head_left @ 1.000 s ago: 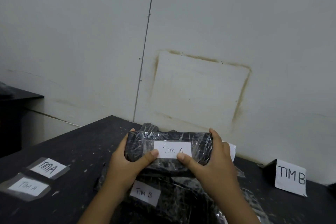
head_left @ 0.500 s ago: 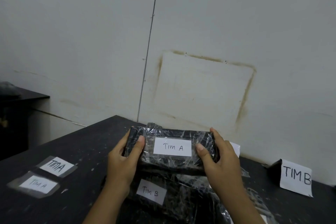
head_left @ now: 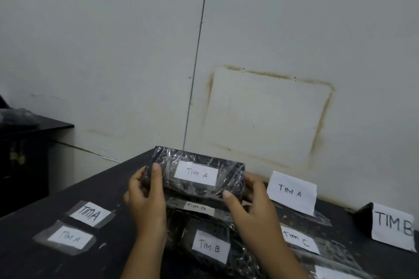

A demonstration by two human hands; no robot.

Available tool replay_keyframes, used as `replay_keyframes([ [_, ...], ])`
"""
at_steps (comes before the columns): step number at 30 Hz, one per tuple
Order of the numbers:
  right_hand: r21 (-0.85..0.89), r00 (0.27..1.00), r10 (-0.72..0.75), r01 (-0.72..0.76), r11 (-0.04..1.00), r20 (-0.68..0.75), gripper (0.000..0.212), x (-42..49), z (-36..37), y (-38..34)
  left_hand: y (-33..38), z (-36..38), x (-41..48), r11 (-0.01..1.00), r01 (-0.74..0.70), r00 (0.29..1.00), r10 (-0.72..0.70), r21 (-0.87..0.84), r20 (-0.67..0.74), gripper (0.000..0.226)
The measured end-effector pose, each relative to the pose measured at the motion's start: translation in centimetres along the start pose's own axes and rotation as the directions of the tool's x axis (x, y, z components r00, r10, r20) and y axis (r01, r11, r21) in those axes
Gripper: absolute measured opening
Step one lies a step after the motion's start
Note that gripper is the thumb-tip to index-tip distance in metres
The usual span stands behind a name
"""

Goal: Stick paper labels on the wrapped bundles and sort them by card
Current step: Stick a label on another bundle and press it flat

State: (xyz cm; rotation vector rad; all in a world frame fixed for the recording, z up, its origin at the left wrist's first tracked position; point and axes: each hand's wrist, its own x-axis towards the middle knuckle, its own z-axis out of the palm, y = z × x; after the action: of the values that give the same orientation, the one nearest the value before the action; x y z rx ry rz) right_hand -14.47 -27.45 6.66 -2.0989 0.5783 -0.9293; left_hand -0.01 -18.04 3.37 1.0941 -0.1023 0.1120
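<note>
I hold a black bundle wrapped in clear film point(head_left: 229, 174) above the dark table, its white "TIM A" label point(head_left: 196, 173) facing me. My left hand point(head_left: 145, 197) grips its left end, my right hand point(head_left: 251, 206) its right end and lower edge. Under it lie more wrapped bundles with labels "TIM B" point(head_left: 199, 207), "TIM B" point(head_left: 209, 248) and "TIM C" point(head_left: 299, 241). A standing "TIM A" card point(head_left: 292, 192) is at the wall to the right, a "TIM B" card point(head_left: 393, 225) further right.
Two loose "TIM A" labels on tape point(head_left: 89, 214) point(head_left: 68, 238) lie on the dark table point(head_left: 45, 260) at the left. The white wall point(head_left: 272, 108) runs right behind the table. A dark cabinet point(head_left: 25, 154) stands off to the left.
Both hands have lifted the "TIM A" bundle slightly and tilted it; my thumbs have left the label and moved to the ends. The standing "TIM A" card has come into view.
</note>
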Motion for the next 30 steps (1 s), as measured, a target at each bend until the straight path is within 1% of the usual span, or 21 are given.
replay_keyframes([
  [2,-0.032,1.0,0.002,-0.001,0.999,0.023,0.062,0.3,1.0,-0.6,-0.6,-0.3,0.8,0.999,0.001,1.0,-0.001,-0.036,-0.011,0.042],
  [4,-0.053,0.997,0.028,-0.024,0.998,0.068,0.069,0.6,2.0,-1.1,-1.2,-0.8,1.6,0.999,0.03,0.999,-0.03,-0.022,-0.02,0.048],
  [6,-0.079,0.995,0.042,-0.034,0.996,0.092,0.073,1.1,3.3,-1.3,-1.5,-1.3,2.3,0.999,0.044,0.998,-0.044,-0.006,-0.032,0.052],
  [9,-0.092,0.992,0.046,-0.035,0.995,0.117,0.076,2.0,5.2,-1.1,-1.4,-1.7,2.9,0.996,0.083,0.996,-0.084,-0.03,-0.023,0.056],
  [14,-0.025,0.98,0.057,-0.054,0.998,0.192,0.073,2.9,7.5,-0.7,-2.2,-2.6,4.4,0.978,0.194,0.981,-0.193,-0.077,0.01,0.07],
  [16,-0.034,0.975,0.055,-0.049,0.998,0.214,0.066,3.1,8.4,-0.6,-2.5,-2.7,4.8,0.969,0.234,0.972,-0.232,-0.077,0.031,0.061],
  [18,-0.073,0.968,0.044,-0.027,0.997,0.247,0.059,3.2,9.7,-0.7,-3.0,-2.7,4.8,0.967,0.253,0.967,-0.252,-0.022,0.043,0.064],
  [19,-0.117,0.963,0.034,-0.002,0.993,0.268,0.058,3.3,10.3,-0.8,-2.9,-2.6,4.7,0.964,0.267,0.963,-0.267,0.009,0.042,0.067],
  [21,-0.198,0.953,0.026,0.036,0.98,0.301,0.058,3.7,11.6,-0.8,-2.9,-2.6,4.7,0.961,0.274,0.961,-0.275,0.034,0.028,0.065],
  [26,-0.247,0.938,0.054,0.035,0.969,0.343,0.052,5.1,13.2,-1.1,-2.3,-2.7,4.9,0.939,0.329,0.944,-0.323,-0.101,0.072,0.058],
  [28,-0.289,0.928,0.066,0.046,0.956,0.366,0.051,5.5,13.6,-1.2,-2.4,-2.9,5.2,0.92,0.351,0.936,-0.342,-0.175,0.082,0.058],
  [30,-0.355,0.917,0.092,0.057,0.933,0.388,0.053,5.9,13.9,-1.2,-2.7,-2.9,5.5,0.911,0.354,0.935,-0.346,-0.213,0.076,0.058],
])
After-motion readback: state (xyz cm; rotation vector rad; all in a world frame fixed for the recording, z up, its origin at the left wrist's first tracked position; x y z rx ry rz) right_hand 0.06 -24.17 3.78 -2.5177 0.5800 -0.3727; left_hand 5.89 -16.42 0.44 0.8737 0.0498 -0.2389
